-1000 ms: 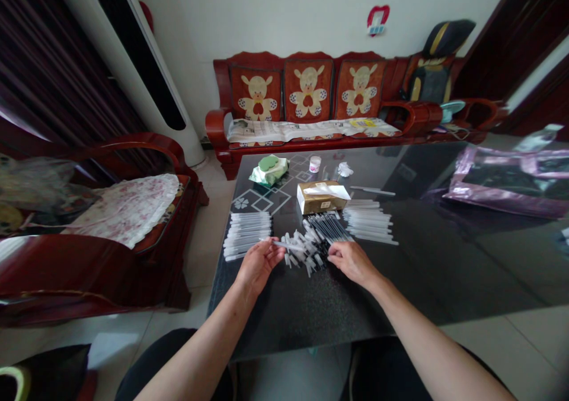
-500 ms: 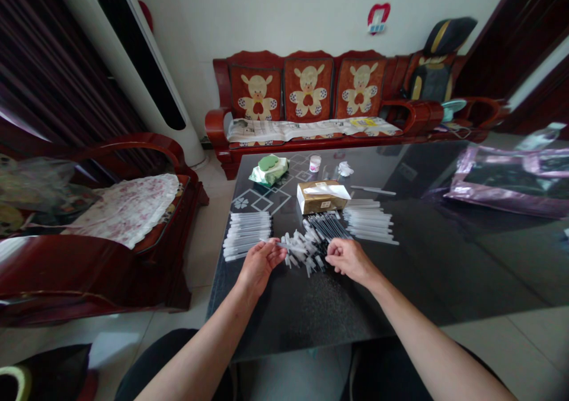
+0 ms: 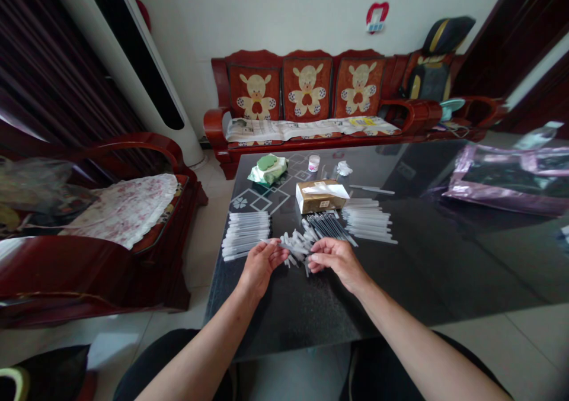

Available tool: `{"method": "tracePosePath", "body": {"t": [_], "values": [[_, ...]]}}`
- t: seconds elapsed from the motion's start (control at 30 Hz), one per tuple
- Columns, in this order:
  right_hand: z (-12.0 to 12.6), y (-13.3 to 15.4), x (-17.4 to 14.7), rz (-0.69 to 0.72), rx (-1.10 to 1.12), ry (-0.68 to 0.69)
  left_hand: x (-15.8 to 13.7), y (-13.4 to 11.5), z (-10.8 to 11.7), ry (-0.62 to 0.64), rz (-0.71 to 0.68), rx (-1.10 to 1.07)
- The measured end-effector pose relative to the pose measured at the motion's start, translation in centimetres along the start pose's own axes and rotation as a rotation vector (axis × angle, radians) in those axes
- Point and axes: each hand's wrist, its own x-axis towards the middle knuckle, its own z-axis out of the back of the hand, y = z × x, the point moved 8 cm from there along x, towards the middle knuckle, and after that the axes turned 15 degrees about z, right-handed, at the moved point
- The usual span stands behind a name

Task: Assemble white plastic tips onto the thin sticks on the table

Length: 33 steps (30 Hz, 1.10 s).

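Note:
My left hand (image 3: 263,265) pinches a translucent white pen barrel (image 3: 287,247), which points right over a heap of small white and black pen parts (image 3: 297,240). My right hand (image 3: 333,260) is curled at the right side of that heap, close to the barrel's far end. Its thumb and fingertips are drawn together; whatever they grip is too small to make out. Behind it lies a bundle of thin dark pen refills (image 3: 331,226). White pens (image 3: 246,234) are lined up left of my left hand. More translucent barrels (image 3: 370,220) lie in a row on the right.
A gold tissue box (image 3: 322,202) stands behind the refills. Farther back on the dark glossy table (image 3: 427,259) are a green wipes pack (image 3: 268,170), a small jar (image 3: 313,163) and crumpled tissue (image 3: 344,168). A pink-edged clear bag (image 3: 462,195) lies at the right.
My right hand has moved left across the small parts, toward the barrel in my left hand. My left hand has stayed nearly in place, still holding the barrel.

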Motion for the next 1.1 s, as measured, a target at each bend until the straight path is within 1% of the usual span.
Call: {"method": "tracePosePath", "body": {"t": [0.53, 1.1], "values": [[-0.1, -0.4, 0.2, 0.023, 0.002, 0.002, 0.1, 0.2, 0.0, 0.000, -0.007, 0.006], [0.1, -1.0, 0.0, -0.024, -0.025, -0.030, -0.2, -0.1, -0.4, 0.039, -0.102, 0.042]]}}
